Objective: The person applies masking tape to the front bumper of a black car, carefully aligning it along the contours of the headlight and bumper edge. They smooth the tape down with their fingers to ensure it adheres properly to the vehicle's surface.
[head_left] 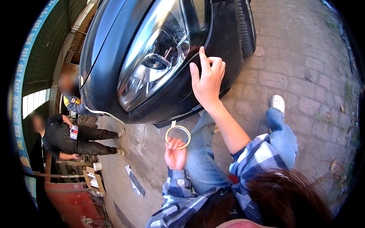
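My left hand grips a narrow roll of masking tape by its lower rim. A short loose end of tape sticks up from the top of the ring. The roll is held upright, just off the front of a dark matte car. My right hand has its index finger stretched out to the dark bumper panel, by the edge of the clear headlight. The fingertip appears to touch there. Its thumb stands apart and the other fingers are partly curled, with nothing in them.
A front tyre is beyond the bumper. At left, a person in black holds a small package; another person is behind the car. A cardboard box, a crumpled strip and a red object lie lower left.
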`<state>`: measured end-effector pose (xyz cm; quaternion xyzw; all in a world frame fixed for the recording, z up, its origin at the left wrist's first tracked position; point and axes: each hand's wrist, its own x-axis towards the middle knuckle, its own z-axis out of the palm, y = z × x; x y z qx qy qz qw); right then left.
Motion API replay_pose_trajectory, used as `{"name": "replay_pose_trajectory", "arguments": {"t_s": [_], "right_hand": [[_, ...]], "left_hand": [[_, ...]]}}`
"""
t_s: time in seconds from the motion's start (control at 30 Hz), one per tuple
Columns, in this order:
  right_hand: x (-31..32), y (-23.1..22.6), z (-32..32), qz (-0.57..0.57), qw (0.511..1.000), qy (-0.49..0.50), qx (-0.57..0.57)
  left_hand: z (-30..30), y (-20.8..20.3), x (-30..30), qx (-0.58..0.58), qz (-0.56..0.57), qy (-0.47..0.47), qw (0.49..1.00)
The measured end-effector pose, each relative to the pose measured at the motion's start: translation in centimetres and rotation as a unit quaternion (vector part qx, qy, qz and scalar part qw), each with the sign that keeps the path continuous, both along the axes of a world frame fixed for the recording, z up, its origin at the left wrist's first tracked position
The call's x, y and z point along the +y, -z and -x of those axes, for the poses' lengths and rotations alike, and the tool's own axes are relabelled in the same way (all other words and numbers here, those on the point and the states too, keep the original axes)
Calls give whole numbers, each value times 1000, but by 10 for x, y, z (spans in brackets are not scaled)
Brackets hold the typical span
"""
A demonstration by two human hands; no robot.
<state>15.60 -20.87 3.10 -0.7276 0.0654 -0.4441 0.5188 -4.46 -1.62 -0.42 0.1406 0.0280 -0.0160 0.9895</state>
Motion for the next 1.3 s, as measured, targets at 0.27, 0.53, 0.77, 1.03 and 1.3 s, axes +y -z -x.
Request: {"name": "replay_pose_trajectory", "arguments": {"t_s": [0.27,0.53,0.77,1.03,1.3], "right_hand": [[-42,-8,-64,-43,998,25,-28],[-70,-10,-98,12,997,46,-59],[-23,-3,-31,37,997,32,62],[2,-23,12,-30,974,-129,184],[13,-38,20,76,950,-162,257]], "left_hand": [[3,-1,7,-4,-4,-12,1000],[2,5,13,-6,2,-14,1000],[3,9,18,-22,11,-12,1000],[9,12,28,-47,-10,-28,998],[5,24,31,-60,-27,-28,997]]}}
